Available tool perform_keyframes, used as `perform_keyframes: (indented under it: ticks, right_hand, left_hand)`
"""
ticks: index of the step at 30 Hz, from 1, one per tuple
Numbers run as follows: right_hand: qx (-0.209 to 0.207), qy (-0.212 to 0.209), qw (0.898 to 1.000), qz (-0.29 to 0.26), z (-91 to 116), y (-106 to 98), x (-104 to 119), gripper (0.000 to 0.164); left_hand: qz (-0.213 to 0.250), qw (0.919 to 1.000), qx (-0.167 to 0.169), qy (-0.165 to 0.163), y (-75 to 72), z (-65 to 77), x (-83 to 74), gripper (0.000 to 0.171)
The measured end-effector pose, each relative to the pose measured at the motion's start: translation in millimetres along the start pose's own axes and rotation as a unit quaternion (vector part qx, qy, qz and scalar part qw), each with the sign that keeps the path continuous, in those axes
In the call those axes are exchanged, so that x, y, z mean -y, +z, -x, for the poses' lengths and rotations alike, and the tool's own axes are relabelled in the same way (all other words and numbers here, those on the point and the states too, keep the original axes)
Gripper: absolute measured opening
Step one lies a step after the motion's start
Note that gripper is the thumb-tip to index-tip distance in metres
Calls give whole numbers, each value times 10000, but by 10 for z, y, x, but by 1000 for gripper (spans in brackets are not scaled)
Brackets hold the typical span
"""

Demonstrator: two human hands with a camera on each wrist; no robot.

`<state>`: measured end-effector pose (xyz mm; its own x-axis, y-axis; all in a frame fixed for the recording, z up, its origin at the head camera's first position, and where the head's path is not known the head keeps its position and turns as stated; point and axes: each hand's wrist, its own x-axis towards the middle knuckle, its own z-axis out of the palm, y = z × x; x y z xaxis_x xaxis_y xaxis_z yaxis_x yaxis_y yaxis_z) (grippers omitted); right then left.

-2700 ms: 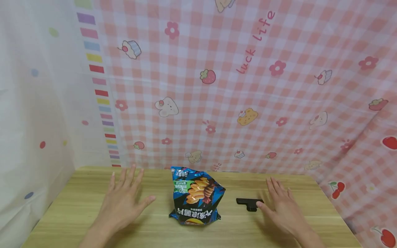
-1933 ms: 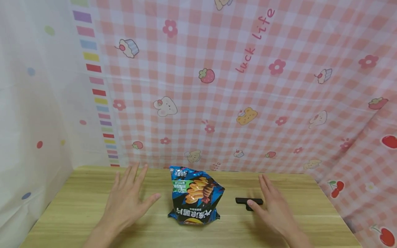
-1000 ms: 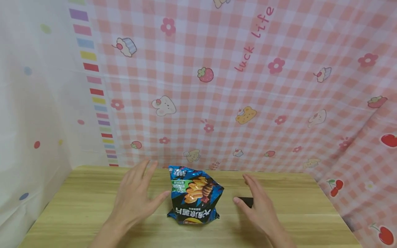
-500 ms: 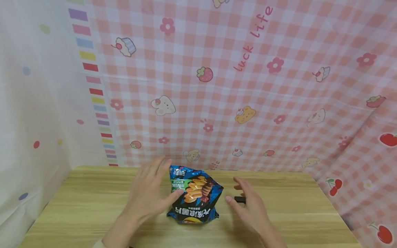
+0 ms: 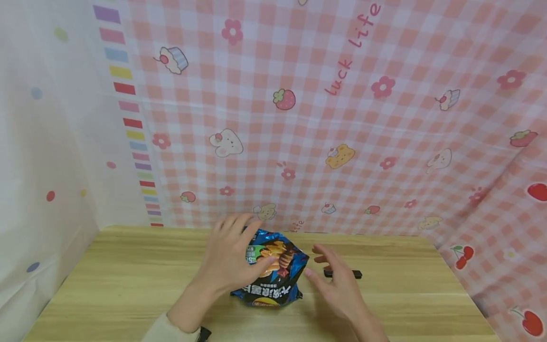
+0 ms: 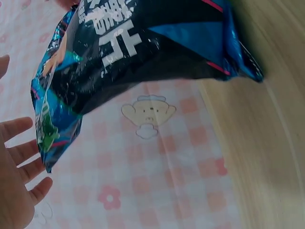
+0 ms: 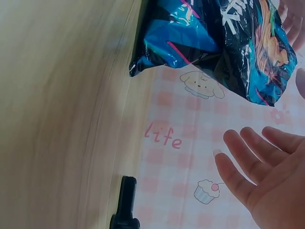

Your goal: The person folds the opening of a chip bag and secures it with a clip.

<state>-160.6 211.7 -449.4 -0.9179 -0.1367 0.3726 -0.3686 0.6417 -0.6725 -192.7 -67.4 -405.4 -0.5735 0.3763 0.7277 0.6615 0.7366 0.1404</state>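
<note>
A puffed blue-and-black bag of potato chips (image 5: 278,289) stands at the middle of the wooden table, its printing upside down from here. My left hand (image 5: 226,261) is at its left side, fingers stretched up past the top corner and thumb across the front; in the left wrist view, the extended fingertips (image 6: 28,169) lie right at the bag's edge. At the bag's right, my right hand (image 5: 339,287) has its fingers loosely bent and spread, with a gap to the bag in the right wrist view. Behind it lies a black T-shaped clip-like piece (image 5: 357,274), partly hidden by the hand.
The wooden tabletop (image 5: 128,275) ends at a pink checked curtain (image 5: 256,114) along the back. White dotted cloth (image 5: 47,142) hangs on the left and cherry-printed cloth (image 5: 513,266) on the right. A dark object (image 5: 204,334) shows by the left cuff.
Both hands have moved inward toward the chip bag, the left now overlapping its left side. The right has passed over the black piece, uncovering its right end again. Bag and piece stay put.
</note>
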Motion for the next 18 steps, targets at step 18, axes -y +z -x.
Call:
perform_keyframes:
  ticks: [18]
  right_hand:
    - [-20,169,9989,-448,-31,164,80,40]
  left_hand:
    - [-20,9993,267,268,178,-154,-147,48]
